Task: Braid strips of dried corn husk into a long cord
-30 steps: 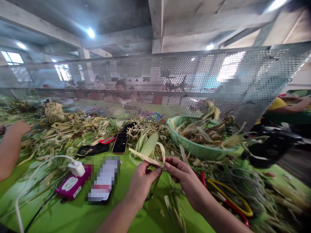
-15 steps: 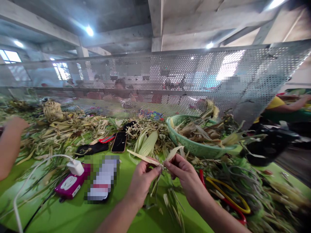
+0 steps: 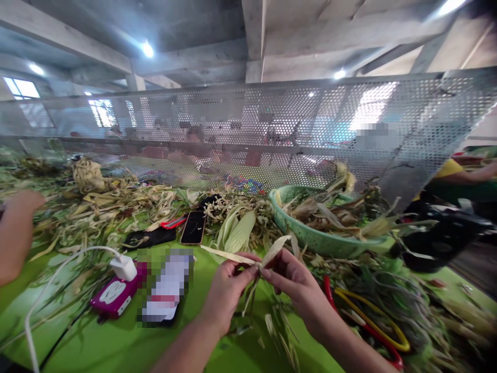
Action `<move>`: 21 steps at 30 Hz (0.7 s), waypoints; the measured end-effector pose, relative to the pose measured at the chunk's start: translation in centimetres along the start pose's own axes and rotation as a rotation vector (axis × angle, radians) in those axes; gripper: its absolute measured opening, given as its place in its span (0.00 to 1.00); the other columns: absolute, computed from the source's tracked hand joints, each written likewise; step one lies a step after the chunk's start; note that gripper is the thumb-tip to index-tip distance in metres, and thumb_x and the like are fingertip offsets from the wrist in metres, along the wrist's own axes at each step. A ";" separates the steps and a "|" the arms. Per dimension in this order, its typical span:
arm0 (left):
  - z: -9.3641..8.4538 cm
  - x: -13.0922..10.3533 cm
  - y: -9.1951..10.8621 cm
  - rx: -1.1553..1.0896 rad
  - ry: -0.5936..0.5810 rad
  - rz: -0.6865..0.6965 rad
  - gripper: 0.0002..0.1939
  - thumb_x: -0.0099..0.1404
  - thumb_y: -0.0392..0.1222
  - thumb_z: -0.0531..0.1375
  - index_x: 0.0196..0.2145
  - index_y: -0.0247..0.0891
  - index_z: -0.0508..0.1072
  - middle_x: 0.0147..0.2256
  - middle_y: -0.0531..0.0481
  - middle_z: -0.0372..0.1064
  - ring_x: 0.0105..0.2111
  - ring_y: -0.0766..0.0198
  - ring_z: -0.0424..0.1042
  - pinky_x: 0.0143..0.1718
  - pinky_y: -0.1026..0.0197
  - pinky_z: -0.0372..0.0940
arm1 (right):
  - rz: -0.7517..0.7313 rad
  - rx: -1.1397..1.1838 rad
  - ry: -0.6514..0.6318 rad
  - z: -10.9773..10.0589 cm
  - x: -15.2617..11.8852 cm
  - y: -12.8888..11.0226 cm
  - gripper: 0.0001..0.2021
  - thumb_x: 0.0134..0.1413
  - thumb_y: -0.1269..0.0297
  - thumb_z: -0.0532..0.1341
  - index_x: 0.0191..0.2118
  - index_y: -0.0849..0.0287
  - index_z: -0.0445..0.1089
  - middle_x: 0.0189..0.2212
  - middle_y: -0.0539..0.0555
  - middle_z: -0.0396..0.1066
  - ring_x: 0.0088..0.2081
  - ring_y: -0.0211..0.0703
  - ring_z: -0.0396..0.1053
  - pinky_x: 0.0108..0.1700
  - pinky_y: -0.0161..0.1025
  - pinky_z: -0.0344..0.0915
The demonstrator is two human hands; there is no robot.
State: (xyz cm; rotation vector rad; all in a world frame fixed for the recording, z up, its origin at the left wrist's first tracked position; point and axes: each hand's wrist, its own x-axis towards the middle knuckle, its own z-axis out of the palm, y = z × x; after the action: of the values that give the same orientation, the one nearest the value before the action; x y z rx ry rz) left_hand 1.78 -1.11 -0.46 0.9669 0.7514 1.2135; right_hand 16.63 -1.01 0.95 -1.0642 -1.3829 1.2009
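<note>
My left hand pinches a pale strip of corn husk between thumb and fingers, its free end pointing left. Close beside it, my right hand grips another part of husk that sticks up from the fingers. The two thumbs nearly meet where the strips cross. Thin green strands hang below the fingertips. Just behind my hands lies a broad pale-green corn husk on the green table. Whether the strips are joined at the crossing, I cannot tell.
Left of my hands are a blurred-out phone, a purple power strip with a white charger, and a dark phone. A green basket of husks stands right, near red-and-yellow handles. Another person's arm reaches in left.
The view has shifted slightly, so the table items sit a little further right. My hands keep their hold on the husk strips, with the right fingers turned slightly.
</note>
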 end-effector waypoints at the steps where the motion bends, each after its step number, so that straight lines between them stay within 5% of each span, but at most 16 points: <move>1: 0.0 0.0 0.0 0.006 -0.005 0.001 0.13 0.54 0.45 0.65 0.36 0.37 0.74 0.36 0.48 0.72 0.39 0.61 0.69 0.42 0.62 0.60 | 0.003 0.000 -0.003 0.0 0.0 0.0 0.16 0.44 0.54 0.67 0.32 0.60 0.67 0.25 0.50 0.65 0.27 0.37 0.59 0.25 0.32 0.55; 6: 0.0 -0.1 0.0 0.031 -0.016 -0.039 0.14 0.55 0.48 0.63 0.35 0.37 0.72 0.23 0.57 0.62 0.20 0.74 0.56 0.22 0.69 0.50 | -0.014 0.005 0.050 0.1 -0.1 0.2 0.14 0.43 0.55 0.67 0.27 0.59 0.65 0.23 0.47 0.60 0.24 0.35 0.55 0.23 0.32 0.53; 9: -0.2 0.0 0.0 0.037 -0.014 -0.058 0.15 0.55 0.50 0.63 0.35 0.37 0.71 0.20 0.59 0.54 0.18 0.75 0.47 0.18 0.69 0.43 | -0.015 0.026 0.054 0.1 -0.1 0.4 0.14 0.44 0.55 0.67 0.27 0.59 0.65 0.23 0.47 0.59 0.23 0.34 0.54 0.22 0.32 0.52; 16: -0.5 0.2 0.5 0.170 -0.042 -0.055 0.14 0.53 0.44 0.64 0.37 0.35 0.72 0.32 0.49 0.70 0.32 0.65 0.65 0.33 0.65 0.59 | -0.013 0.014 0.095 -0.1 -0.2 -0.1 0.15 0.42 0.53 0.67 0.28 0.59 0.66 0.23 0.47 0.59 0.23 0.34 0.54 0.21 0.31 0.51; 21: -0.7 0.4 0.4 0.322 -0.073 0.033 0.11 0.56 0.44 0.61 0.35 0.35 0.72 0.34 0.47 0.71 0.36 0.62 0.67 0.39 0.62 0.61 | -0.019 0.025 0.075 -0.3 0.0 0.0 0.16 0.41 0.53 0.68 0.29 0.59 0.66 0.26 0.50 0.65 0.29 0.40 0.63 0.31 0.34 0.60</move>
State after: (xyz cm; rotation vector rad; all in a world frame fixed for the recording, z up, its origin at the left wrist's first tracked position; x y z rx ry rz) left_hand 1.05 -0.56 -0.38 1.2852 0.8926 1.0980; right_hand 16.89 -0.96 0.92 -1.0660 -1.3146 1.1498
